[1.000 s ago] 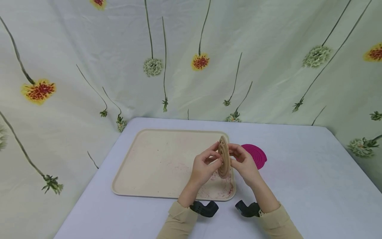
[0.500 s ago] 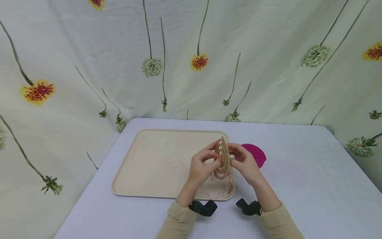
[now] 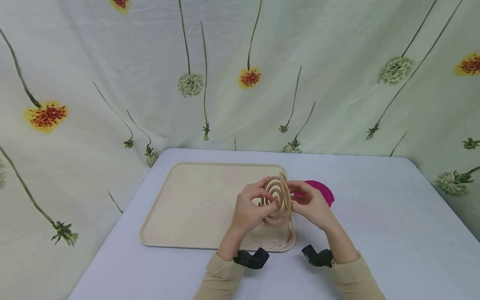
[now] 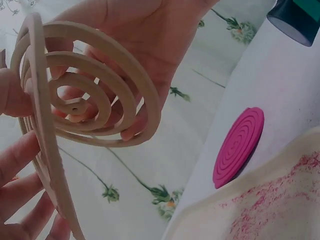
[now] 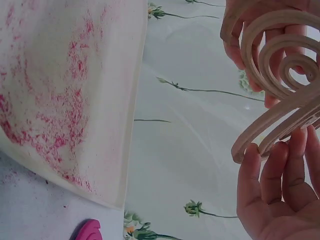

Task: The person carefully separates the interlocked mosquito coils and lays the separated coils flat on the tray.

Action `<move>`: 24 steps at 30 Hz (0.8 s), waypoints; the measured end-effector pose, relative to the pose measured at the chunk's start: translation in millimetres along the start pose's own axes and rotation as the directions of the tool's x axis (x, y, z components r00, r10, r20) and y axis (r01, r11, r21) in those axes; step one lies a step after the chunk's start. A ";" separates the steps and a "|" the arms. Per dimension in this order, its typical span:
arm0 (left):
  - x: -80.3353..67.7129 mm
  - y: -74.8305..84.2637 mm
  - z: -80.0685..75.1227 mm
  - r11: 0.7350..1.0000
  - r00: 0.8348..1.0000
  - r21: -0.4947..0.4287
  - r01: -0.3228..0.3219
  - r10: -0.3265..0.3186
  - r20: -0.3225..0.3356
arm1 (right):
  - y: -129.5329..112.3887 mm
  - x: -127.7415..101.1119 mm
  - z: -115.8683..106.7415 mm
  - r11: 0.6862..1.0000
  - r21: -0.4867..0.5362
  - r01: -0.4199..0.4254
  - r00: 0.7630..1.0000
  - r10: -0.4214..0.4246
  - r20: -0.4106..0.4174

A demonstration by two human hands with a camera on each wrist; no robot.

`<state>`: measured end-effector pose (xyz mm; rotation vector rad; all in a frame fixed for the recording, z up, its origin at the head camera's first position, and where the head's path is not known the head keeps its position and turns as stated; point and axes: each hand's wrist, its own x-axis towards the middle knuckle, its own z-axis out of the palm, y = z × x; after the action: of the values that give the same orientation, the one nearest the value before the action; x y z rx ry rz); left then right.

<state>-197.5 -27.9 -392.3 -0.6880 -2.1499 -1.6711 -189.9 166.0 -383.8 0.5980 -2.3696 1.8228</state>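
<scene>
A person's left hand (image 3: 249, 210) and right hand (image 3: 311, 204) pinch two interlocked beige spiral coils (image 3: 277, 199), fanned apart, above the tray (image 3: 180, 208); a pink coil (image 3: 325, 191) lies on the desk (image 3: 393, 233).

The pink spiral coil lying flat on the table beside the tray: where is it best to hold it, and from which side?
Probably pinch the pink coil by its thick outer ring, coming from above at the right edge, away from the tray. It lies flat, and its thin inner turns look fragile.
</scene>
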 end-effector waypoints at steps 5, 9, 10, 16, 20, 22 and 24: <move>1.0 2.1 -3.2 0.993 0.998 0.107 -0.050 0.052 -0.022 | -2.5 -1.5 -2.3 0.998 -0.064 0.003 1.000 -0.004 -0.020; 0.6 5.1 -4.3 0.977 0.996 0.203 -0.070 0.079 -0.037 | -5.6 -2.1 -3.7 0.994 -0.110 0.016 0.999 -0.021 -0.045; 0.5 6.2 -4.4 0.971 0.995 0.227 -0.074 0.086 -0.042 | -6.1 -2.3 -4.1 0.992 -0.122 0.017 0.998 -0.024 -0.053; 0.2 10.2 -2.7 0.940 0.986 0.324 -0.105 0.142 -0.092 | -7.8 -2.5 -5.2 0.975 -0.217 0.048 0.991 -0.074 -0.113; 0.5 9.9 1.4 0.937 0.978 0.330 -0.113 0.164 -0.131 | -9.2 -2.7 -6.2 0.958 -0.272 0.089 0.981 -0.131 -0.140; 0.8 8.6 2.2 0.938 0.974 0.325 -0.119 0.174 -0.144 | -9.5 -2.9 -7.0 0.953 -0.288 0.097 0.977 -0.147 -0.157; 1.4 6.5 1.3 0.939 0.972 0.320 -0.126 0.182 -0.149 | -9.5 -2.6 -7.8 0.949 -0.302 0.091 0.973 -0.149 -0.176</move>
<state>-195.0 -25.1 -386.6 -0.5762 -2.1055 -1.2288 -185.3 172.0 -373.8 0.4896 -2.3478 1.3744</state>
